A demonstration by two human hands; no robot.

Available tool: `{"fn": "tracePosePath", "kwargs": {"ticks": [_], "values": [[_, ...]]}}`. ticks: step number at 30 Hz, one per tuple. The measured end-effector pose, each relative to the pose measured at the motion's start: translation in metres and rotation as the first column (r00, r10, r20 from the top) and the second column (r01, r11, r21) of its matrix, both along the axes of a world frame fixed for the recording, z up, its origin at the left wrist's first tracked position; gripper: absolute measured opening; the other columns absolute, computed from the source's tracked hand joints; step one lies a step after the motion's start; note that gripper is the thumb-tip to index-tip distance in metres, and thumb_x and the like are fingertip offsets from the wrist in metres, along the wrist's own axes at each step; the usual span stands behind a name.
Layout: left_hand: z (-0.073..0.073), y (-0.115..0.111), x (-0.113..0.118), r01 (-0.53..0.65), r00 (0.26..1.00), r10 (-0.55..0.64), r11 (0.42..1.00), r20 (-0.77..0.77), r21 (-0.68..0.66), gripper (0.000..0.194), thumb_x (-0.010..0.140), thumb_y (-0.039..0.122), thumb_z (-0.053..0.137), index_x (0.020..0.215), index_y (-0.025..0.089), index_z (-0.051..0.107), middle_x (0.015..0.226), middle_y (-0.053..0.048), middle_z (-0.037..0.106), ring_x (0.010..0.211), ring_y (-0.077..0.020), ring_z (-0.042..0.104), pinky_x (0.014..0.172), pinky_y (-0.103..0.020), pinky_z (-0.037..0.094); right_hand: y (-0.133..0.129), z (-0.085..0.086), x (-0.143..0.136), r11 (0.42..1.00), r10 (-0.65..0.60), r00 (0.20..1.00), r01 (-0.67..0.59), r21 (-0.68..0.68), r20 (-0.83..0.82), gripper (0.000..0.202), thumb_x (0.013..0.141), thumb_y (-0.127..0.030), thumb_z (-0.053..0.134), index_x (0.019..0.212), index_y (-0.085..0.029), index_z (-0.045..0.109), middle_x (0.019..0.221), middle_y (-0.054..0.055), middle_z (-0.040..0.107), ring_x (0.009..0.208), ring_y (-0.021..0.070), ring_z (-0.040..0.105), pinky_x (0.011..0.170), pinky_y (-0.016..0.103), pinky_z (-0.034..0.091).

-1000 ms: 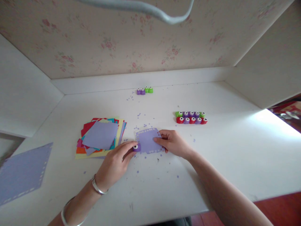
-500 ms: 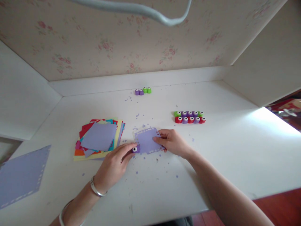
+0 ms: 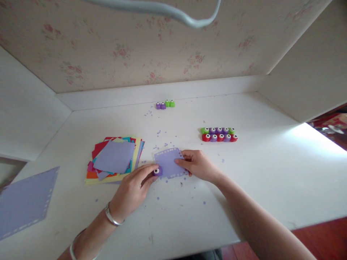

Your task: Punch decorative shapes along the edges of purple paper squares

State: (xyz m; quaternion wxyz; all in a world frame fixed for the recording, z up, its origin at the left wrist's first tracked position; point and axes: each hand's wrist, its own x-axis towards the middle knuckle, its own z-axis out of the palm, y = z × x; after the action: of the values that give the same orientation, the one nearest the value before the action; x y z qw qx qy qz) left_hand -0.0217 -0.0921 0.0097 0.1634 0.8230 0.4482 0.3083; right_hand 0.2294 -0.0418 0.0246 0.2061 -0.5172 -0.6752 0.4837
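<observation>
Thumb and fingers of left hand (image 3: pixel 129 187) close on purple punch (image 3: pixel 159 171), at near-left corner of lilac card (image 3: pixel 166 161). Right hand (image 3: pixel 199 166) pinches card's right side. Likely faults: slack right grip skews card; crowded holes tear its edge. Paper stack (image 3: pixel 115 156) left; punch block (image 3: pixel 221 138) beyond, right; four small punches (image 3: pixel 163 106) farthest.

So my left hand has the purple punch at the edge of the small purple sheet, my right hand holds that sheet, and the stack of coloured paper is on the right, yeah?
Not quite: the head view shows the stack of coloured paper on the left. The rest is right.
</observation>
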Motion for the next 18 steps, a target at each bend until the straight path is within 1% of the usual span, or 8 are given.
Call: {"fn": "tracePosePath", "kwargs": {"ticks": [2,4,7,10,12,14,16,18], "values": [[-0.0007,-0.0004,0.0003,0.008,1.000,-0.008,1.000,-0.028,0.010,0.028,0.092,0.021,0.059,0.120,0.021,0.059,0.116,-0.006,0.067,0.108,-0.0200,0.064,0.097,-0.035,0.053,-0.0018,0.0025,-0.0020,0.995,0.003,0.998,-0.010,0.101,0.068,0.032,0.087,-0.042,0.056,0.066,-0.020,0.052,0.053,-0.005,0.048,0.049,0.0098,0.045,0.046,0.023,0.031],[-0.0007,-0.0008,0.0004,0.016,0.998,-0.016,1.000,-0.055,0.009,0.029,0.092,0.021,0.059,0.121,0.021,0.059,0.116,-0.007,0.067,0.109,-0.0202,0.063,0.098,-0.036,0.052,-0.0035,0.0040,-0.0034,0.980,0.000,0.993,-0.024,0.199,0.119,0.030,0.088,-0.044,0.056,0.069,-0.020,0.056,0.055,-0.004,0.051,0.052,0.0101,0.044,0.047,0.023,0.031],[-0.0001,-0.0010,0.0005,0.021,0.998,-0.021,1.000,-0.057,-0.001,0.030,0.093,0.021,0.058,0.123,0.022,0.058,0.117,-0.007,0.066,0.109,-0.0202,0.063,0.098,-0.037,0.052,-0.0051,0.0036,-0.0033,0.945,-0.073,0.983,0.015,0.326,0.167,0.028,0.090,-0.046,0.054,0.094,-0.021,0.066,0.071,0.000,0.064,0.059,0.0125,0.053,0.054,0.025,0.040],[0.0005,-0.0007,0.0005,0.012,0.999,-0.012,1.000,-0.033,-0.018,0.029,0.093,0.022,0.057,0.123,0.022,0.058,0.114,-0.007,0.067,0.106,-0.0204,0.064,0.095,-0.037,0.054,-0.0053,0.0022,-0.0006,0.857,-0.168,0.973,0.066,0.511,0.156,0.033,0.091,-0.041,0.054,0.117,-0.022,0.063,0.103,0.008,0.070,0.083,0.0196,0.063,0.075,0.033,0.050],[0.0010,-0.0006,0.0005,0.003,1.000,-0.004,1.000,-0.023,-0.026,0.028,0.093,0.023,0.057,0.121,0.022,0.059,0.113,-0.007,0.068,0.104,-0.0206,0.065,0.094,-0.036,0.055,-0.0053,0.0012,0.0015,0.787,-0.109,0.981,-0.014,0.617,0.161,0.033,0.091,-0.036,0.055,0.120,-0.023,0.062,0.122,0.010,0.064,0.107,0.0242,0.059,0.091,0.039,0.048],[0.0017,-0.0005,0.0001,-0.001,1.000,0.000,1.000,-0.021,-0.031,0.028,0.093,0.023,0.057,0.121,0.022,0.059,0.113,-0.007,0.068,0.105,-0.0206,0.065,0.094,-0.036,0.055,-0.0056,-0.0003,0.0027,0.738,0.016,0.973,-0.168,0.654,0.232,0.034,0.090,-0.034,0.057,0.122,-0.024,0.062,0.132,0.008,0.059,0.122,0.0260,0.051,0.103,0.044,0.040],[0.0023,-0.0004,-0.0011,-0.003,1.000,0.002,0.999,-0.024,-0.038,0.028,0.094,0.023,0.056,0.122,0.022,0.058,0.114,-0.007,0.068,0.105,-0.0206,0.065,0.094,-0.036,0.055,-0.0061,-0.0027,0.0029,0.716,0.111,0.940,-0.301,0.630,0.322,0.035,0.089,-0.036,0.059,0.123,-0.027,0.062,0.133,0.006,0.059,0.126,0.0264,0.048,0.109,0.049,0.033],[0.0026,-0.0002,-0.0028,-0.011,1.000,0.010,0.999,-0.029,-0.049,0.029,0.094,0.024,0.056,0.123,0.022,0.058,0.115,-0.007,0.068,0.105,-0.0206,0.066,0.094,-0.036,0.055,-0.0066,-0.0053,0.0022,0.715,0.142,0.919,-0.352,0.603,0.368,0.036,0.089,-0.039,0.059,0.123,-0.028,0.062,0.131,0.005,0.061,0.126,0.0264,0.049,0.112,0.051,0.027]]}}
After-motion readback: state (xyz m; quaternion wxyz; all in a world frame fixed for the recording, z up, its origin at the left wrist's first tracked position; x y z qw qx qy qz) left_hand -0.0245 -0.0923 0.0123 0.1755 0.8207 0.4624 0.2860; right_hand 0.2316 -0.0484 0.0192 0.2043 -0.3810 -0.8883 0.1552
